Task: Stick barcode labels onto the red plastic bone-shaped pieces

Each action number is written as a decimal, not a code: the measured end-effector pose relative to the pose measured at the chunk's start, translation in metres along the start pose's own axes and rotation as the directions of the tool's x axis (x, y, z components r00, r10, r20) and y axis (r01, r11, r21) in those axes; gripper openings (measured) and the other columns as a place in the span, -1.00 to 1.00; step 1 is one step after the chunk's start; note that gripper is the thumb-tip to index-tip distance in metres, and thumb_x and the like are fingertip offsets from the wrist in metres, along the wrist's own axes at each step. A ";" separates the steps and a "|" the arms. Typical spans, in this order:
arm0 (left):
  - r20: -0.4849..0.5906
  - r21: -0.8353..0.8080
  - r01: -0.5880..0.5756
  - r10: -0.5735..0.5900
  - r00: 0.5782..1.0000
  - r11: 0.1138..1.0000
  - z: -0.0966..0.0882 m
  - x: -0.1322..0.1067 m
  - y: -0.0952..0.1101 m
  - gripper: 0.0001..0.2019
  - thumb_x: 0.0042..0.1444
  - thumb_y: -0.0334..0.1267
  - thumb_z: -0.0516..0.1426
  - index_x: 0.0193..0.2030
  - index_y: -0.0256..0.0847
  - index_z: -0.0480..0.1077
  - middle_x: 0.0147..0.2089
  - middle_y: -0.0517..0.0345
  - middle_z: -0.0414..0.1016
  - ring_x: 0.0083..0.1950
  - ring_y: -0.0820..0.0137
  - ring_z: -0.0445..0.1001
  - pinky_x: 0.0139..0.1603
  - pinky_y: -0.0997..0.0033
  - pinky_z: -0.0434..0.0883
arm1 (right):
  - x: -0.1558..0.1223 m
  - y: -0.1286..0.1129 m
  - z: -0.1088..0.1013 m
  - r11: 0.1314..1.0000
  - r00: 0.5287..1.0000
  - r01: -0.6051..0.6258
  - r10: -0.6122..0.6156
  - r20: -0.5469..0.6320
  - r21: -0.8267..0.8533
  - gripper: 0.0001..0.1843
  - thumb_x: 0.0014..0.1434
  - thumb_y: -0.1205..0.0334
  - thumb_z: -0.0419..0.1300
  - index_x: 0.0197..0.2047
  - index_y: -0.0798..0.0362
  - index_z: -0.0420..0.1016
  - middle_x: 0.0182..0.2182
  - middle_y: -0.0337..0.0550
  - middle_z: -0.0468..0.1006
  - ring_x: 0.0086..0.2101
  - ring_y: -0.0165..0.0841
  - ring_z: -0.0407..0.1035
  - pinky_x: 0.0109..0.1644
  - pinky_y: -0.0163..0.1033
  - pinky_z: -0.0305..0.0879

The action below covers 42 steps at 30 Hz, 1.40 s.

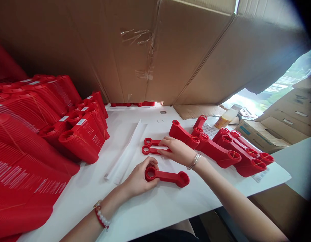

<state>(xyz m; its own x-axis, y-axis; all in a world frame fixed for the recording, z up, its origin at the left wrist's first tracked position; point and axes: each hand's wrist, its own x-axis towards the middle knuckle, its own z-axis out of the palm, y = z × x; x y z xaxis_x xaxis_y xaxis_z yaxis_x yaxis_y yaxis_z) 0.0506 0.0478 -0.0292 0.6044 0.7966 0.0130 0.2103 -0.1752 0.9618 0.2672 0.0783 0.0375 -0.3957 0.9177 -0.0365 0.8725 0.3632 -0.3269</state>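
On the white table [175,198], my left hand [142,174] is wrapped around the left ring end of a short stack of red plastic bars [168,176]. These bars have a round ring at each end and lie flat. Just behind them, my right hand [177,149] reaches over two thinner red ring-ended bars [151,150] lying side by side. Its fingers close on their right ends, which they hide. To the right of that hand stand several taller red stacks [216,151] of the same shape, some with a rubber band around them.
Many banded red stacks with white labels [81,134] crowd the left side. A large cardboard sheet [135,57] leans over the back. Clear plastic strips [127,151] lie mid-table. A bottle [228,116] and an open carton [261,134] stand at the right rear.
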 end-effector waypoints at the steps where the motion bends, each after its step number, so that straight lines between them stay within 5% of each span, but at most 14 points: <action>1: -0.001 0.010 -0.005 0.005 1.000 1.000 0.000 0.000 0.000 -0.64 0.02 -0.41 0.22 -0.05 -0.10 0.25 -0.07 0.16 0.48 -0.05 0.30 0.47 0.02 0.26 0.38 | -0.008 -0.002 -0.004 0.999 1.000 0.019 -0.019 0.014 0.026 -0.68 0.45 0.06 0.11 0.04 0.05 0.58 -0.01 0.04 0.61 -0.07 -0.18 0.50 -0.05 -0.13 0.42; 5: -0.003 0.028 0.001 -0.001 1.000 1.000 0.001 0.001 -0.001 -0.65 0.02 -0.41 0.19 -0.04 -0.10 0.26 -0.11 0.19 0.49 -0.10 0.32 0.46 -0.06 0.31 0.38 | -0.039 -0.010 -0.003 0.994 0.986 0.078 -0.088 0.143 0.075 -0.67 0.22 -0.01 0.38 -0.06 0.03 0.64 -0.17 -0.11 0.68 -0.21 -0.22 0.54 -0.21 -0.21 0.39; 9: -0.027 0.040 0.037 -0.036 0.999 0.999 0.001 0.001 -0.001 -0.65 0.02 -0.38 0.21 -0.05 -0.11 0.26 -0.09 0.18 0.47 -0.16 0.33 0.44 -0.11 0.31 0.36 | -0.057 -0.018 0.013 0.999 0.988 0.043 -0.046 0.147 0.024 -0.85 0.28 0.23 0.30 -0.13 0.05 0.67 -0.21 -0.06 0.66 -0.23 -0.17 0.54 -0.28 -0.19 0.29; 13: -0.038 0.036 0.063 -0.062 0.997 0.997 0.001 0.001 -0.002 -0.63 0.00 -0.39 0.21 -0.04 -0.11 0.26 -0.13 0.21 0.45 -0.22 0.37 0.39 -0.17 0.34 0.32 | -0.062 -0.019 0.010 0.999 0.989 0.042 -0.046 0.144 0.033 -0.85 0.33 0.26 0.26 -0.13 0.04 0.69 -0.23 -0.07 0.65 -0.23 -0.19 0.53 -0.27 -0.20 0.29; 20: -0.007 -0.005 0.035 -0.035 0.999 0.999 0.001 0.002 -0.001 -0.68 0.01 -0.38 0.22 -0.11 -0.12 0.23 -0.15 0.19 0.48 -0.18 0.35 0.44 -0.10 0.32 0.38 | -0.033 0.000 -0.020 0.999 1.000 0.006 -0.005 -0.003 0.041 -0.81 0.40 0.14 0.23 -0.05 0.00 0.66 -0.14 -0.14 0.65 -0.19 -0.31 0.50 -0.13 -0.27 0.38; 24: 0.003 0.002 0.024 -0.024 1.000 1.000 0.001 0.000 -0.002 -0.68 0.02 -0.40 0.20 -0.12 -0.12 0.21 -0.17 0.18 0.49 -0.17 0.35 0.44 -0.10 0.31 0.39 | 0.006 0.001 -0.004 0.998 0.999 -0.033 0.033 -0.004 -0.044 -0.83 0.36 0.22 0.25 -0.25 0.06 0.64 -0.25 -0.10 0.61 -0.27 -0.29 0.46 -0.20 -0.22 0.36; 28: 0.000 0.023 0.019 -0.019 1.000 1.000 0.002 -0.001 -0.002 -0.67 0.01 -0.43 0.19 -0.10 -0.11 0.22 -0.17 0.18 0.50 -0.17 0.34 0.45 -0.12 0.32 0.39 | 0.028 0.001 0.017 0.995 0.997 -0.040 0.045 0.057 -0.097 -0.82 0.35 0.17 0.29 -0.24 0.11 0.55 -0.24 -0.16 0.59 -0.27 -0.33 0.47 -0.13 -0.16 0.45; 35: -0.014 0.054 0.010 -0.009 1.000 0.998 0.002 -0.001 0.000 -0.68 0.04 -0.40 0.20 -0.08 -0.10 0.25 -0.17 0.19 0.53 -0.16 0.32 0.48 -0.11 0.31 0.43 | 0.029 0.012 0.024 0.997 0.998 -0.035 0.039 0.058 -0.064 -0.80 0.35 0.13 0.29 -0.18 0.10 0.59 -0.21 -0.11 0.61 -0.19 -0.27 0.50 -0.05 -0.07 0.47; 42: -0.190 0.128 0.025 0.000 0.982 0.991 0.002 0.000 -0.005 -0.61 0.17 -0.38 0.15 0.12 -0.11 0.20 0.08 0.01 0.48 0.13 0.22 0.49 0.20 0.11 0.39 | -0.005 0.007 0.003 0.987 0.995 0.096 -0.095 -0.019 0.126 -0.69 0.44 0.03 0.16 0.11 -0.03 0.57 0.06 -0.04 0.54 0.03 -0.25 0.46 0.12 -0.17 0.41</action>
<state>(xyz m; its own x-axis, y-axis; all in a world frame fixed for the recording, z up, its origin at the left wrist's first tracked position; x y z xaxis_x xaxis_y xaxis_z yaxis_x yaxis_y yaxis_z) 0.0508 0.0476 -0.0349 0.4470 0.8922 0.0644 0.3219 -0.2276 0.9190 0.2744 0.0762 0.0321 -0.4709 0.8821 0.0131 0.7871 0.4268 -0.4454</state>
